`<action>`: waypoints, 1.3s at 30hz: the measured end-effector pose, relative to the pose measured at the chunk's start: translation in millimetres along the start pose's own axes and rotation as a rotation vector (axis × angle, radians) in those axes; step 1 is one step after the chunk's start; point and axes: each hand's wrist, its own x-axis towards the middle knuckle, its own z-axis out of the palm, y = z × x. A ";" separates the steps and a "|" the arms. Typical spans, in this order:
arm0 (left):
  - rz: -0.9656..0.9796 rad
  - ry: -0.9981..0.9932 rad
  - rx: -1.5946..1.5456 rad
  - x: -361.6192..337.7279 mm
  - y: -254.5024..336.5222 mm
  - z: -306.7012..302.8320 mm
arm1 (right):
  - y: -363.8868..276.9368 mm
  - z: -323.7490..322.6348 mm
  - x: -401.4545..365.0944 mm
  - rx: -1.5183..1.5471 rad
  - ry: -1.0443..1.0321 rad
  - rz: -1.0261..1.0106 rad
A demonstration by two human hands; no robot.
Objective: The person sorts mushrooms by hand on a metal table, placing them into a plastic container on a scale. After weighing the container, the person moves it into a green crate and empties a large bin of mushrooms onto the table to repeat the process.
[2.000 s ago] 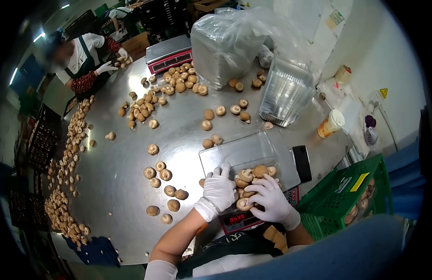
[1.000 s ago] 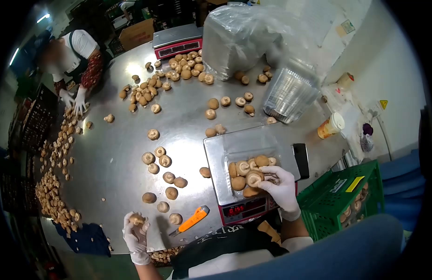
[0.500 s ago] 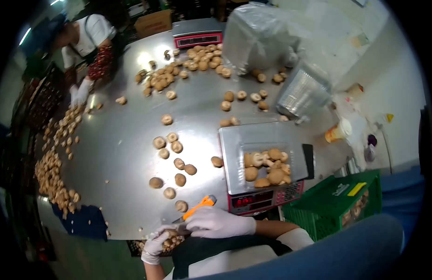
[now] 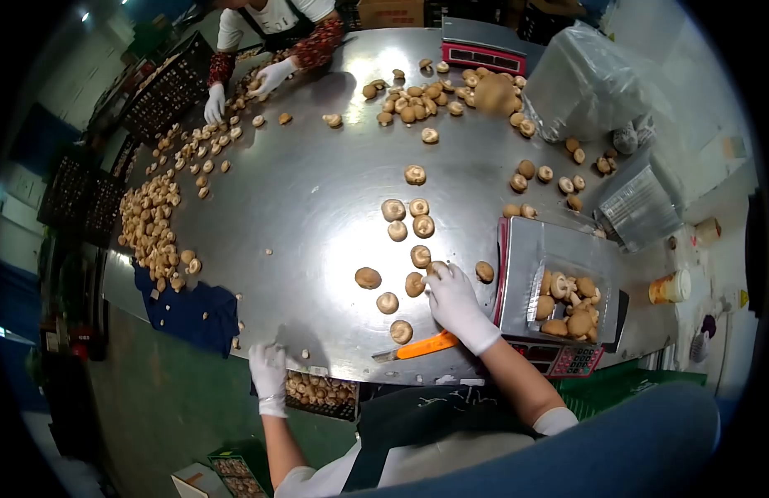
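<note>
My right hand (image 4: 452, 297), in a white glove, reaches over the steel table (image 4: 301, 207). Its fingertips close on a brown mushroom (image 4: 437, 267) among several loose ones. An orange-handled knife (image 4: 423, 345) lies on the table just below that wrist. My left hand (image 4: 269, 372), also gloved, hangs at the table's near edge beside a dark crate of mushrooms (image 4: 320, 391); what it holds is hidden. Right of my right hand stands a red scale (image 4: 525, 257) with a clear tray of mushrooms (image 4: 569, 304) on it.
A co-worker's gloved hands (image 4: 272, 76) sort mushrooms at the far side. A long mushroom pile (image 4: 152, 224) lines the left edge above a blue cloth (image 4: 189, 307). A second scale (image 4: 484, 48), a plastic bag (image 4: 592, 83), stacked clear trays (image 4: 642, 207) and a cup (image 4: 671, 288) stand at the right.
My right hand left the knife by the table edge and reached forward to the loose mushrooms. My left hand stays low at the edge. The view swung left.
</note>
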 end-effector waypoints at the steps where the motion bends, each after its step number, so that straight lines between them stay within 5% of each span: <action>1: 0.049 0.032 -0.066 11.4 17.0 6.9 | 7.2 17.4 7.7 -0.122 0.041 0.039; 3: 0.196 0.098 -0.094 31.4 57.6 25.7 | 16.2 34.9 17.9 -0.249 0.085 0.077; 5: 0.319 0.021 -0.152 46.2 83.7 53.1 | 22.5 39.0 23.4 -0.015 -0.097 0.310; 9: 0.266 -0.334 -0.295 55.3 143.8 89.1 | 12.3 22.8 16.4 -0.040 -0.145 0.430; 12: 0.388 -0.332 -0.085 52.7 152.4 117.7 | 5.0 30.8 7.3 -0.195 -0.103 0.140; 17: 0.389 -0.447 0.008 50.6 142.3 133.9 | 0.5 45.6 5.6 -0.255 -0.028 0.050; 20: -0.026 -0.646 -0.864 49.7 131.0 127.2 | 7.4 41.7 5.3 0.438 0.093 0.250; 21: -0.026 -0.643 -0.861 51.7 140.8 111.1 | 13.6 41.2 0.7 0.441 0.092 0.247; 23: -0.204 -0.591 -1.234 51.3 150.3 93.9 | 5.8 7.3 -8.3 1.636 -0.329 0.634; 25: -0.503 -0.740 -1.495 54.8 166.7 70.1 | -3.3 -13.2 -25.0 1.963 -0.346 0.563; 31: -0.496 -0.995 -1.844 47.5 197.4 59.3 | -18.8 -82.4 -61.4 1.948 -0.314 0.590; 35: -0.413 -1.131 -1.881 44.1 221.5 65.6 | -18.3 -132.8 -97.0 1.548 -0.199 0.644; 37: -0.224 -1.238 -1.929 40.8 234.6 75.7 | -18.9 -168.3 -110.5 1.118 -0.005 0.426; 39: -0.235 -1.289 -1.913 38.7 253.4 81.1 | -3.7 -190.2 -129.6 1.039 0.196 0.493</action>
